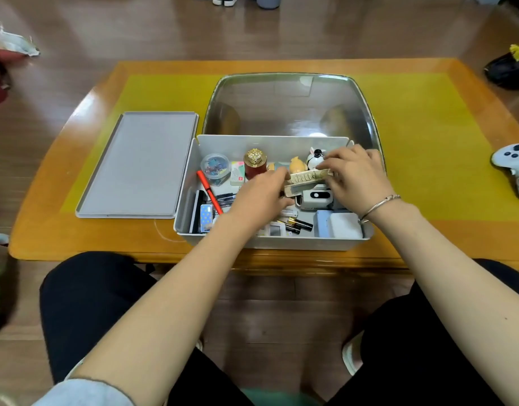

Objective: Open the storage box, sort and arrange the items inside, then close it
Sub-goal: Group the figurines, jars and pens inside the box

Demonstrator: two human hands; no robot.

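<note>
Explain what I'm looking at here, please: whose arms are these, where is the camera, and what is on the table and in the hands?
There is no machine here. A person wears one wide-angle camera on the head, looking forward and down, so the two bare arms come in from the bottom of the picture. They sit at an orange and yellow table. On it stands an open grey storage box full of small items, such as a red pen and a round tub of coloured bits. Its clear domed lid stands open behind it. A flat grey tray lies to the left. Both hands, the left hand and right hand, hold a long beige comb-like piece over the box, one at each end.
</note>
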